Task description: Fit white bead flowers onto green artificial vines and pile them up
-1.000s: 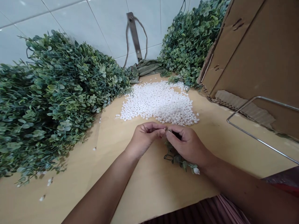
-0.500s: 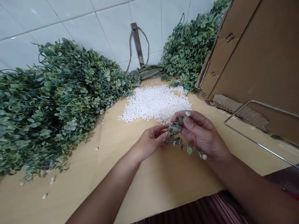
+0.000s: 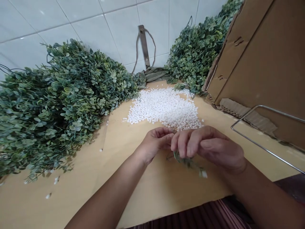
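A small artificial leaf sprig (image 3: 188,163) with a white bead-like bud (image 3: 203,174) at its tip hangs below my hands, blurred by motion. My left hand (image 3: 156,143) pinches its stem between thumb and fingertips. Over the sprig, my right hand (image 3: 205,146) is closed, its fingers curled down around the leaves and touching the left fingertips. Both hands are above the tan board (image 3: 152,197). Just beyond them lies a spread pile of small white buds (image 3: 164,106). The upper part of the sprig is hidden behind my right fingers.
Bushy artificial foliage (image 3: 78,92) fills the left side, with more foliage (image 3: 197,51) at the back right. A cardboard box (image 3: 267,63) stands on the right beside a bent metal wire frame (image 3: 252,140). A strap (image 3: 143,44) rests against the tiled wall (image 3: 119,28).
My right hand has turned palm down and closed over the sprig, covering its upper leaves. The bud at the tip has swung lower. My left hand keeps its pinch.
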A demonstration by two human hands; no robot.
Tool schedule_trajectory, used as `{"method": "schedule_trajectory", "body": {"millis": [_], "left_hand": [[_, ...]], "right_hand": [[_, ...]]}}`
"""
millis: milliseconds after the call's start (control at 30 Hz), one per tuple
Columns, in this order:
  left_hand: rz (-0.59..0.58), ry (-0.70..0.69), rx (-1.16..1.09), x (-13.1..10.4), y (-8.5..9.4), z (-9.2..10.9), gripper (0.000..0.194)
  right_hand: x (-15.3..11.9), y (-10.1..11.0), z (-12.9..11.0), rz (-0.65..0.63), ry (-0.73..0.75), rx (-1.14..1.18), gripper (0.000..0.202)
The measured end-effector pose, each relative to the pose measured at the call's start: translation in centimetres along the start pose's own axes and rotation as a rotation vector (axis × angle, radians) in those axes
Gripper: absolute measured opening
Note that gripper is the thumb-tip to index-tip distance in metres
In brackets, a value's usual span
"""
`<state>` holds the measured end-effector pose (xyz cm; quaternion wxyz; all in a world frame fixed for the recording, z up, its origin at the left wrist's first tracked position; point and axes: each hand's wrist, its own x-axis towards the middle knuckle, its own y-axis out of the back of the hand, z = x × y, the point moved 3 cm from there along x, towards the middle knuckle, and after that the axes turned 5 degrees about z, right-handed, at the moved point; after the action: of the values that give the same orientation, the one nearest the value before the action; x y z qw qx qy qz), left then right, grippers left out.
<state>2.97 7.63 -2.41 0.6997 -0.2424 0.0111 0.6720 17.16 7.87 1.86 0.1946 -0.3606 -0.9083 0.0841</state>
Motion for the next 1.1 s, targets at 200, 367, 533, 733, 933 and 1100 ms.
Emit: {"method": "schedule_trajectory", "body": {"millis": [200,367,533,733,933,1100], "left_hand": [[0.014,-0.015,-0.02,-0.2,0.0,0.2,0.03],[0.007,-0.129,0.037,0.0,-0.4,0.0,0.027],[0.182,-0.287,0.117,0.0,0.4,0.6,0.02],[0.097,-0.19,0.09,-0.3,0.0,1.1,0.02],[0.309,-0.455,0.561,0.7,2.7,2.5,0.01],[0.5,-0.644,1.048,2.8,4.9,3.0,0.018]], "right_hand": [[0.6,1.9,1.3,0.459,-0.038,-0.129,0.025],[0.9,2.0,2.8,0.64,-0.036,-0.406,0.02],[0.9,0.9,4.3,0.442,-0.156,-0.373,0.025],[0.8,0.8,3.9,0.397,-0.148,-0.517,0.013],[0.8,0.9,3.6,0.456,-0.157,-0.576,0.018],[0.6,0.7,3.9,0.407,-0.168,-0.657,0.021]]}}
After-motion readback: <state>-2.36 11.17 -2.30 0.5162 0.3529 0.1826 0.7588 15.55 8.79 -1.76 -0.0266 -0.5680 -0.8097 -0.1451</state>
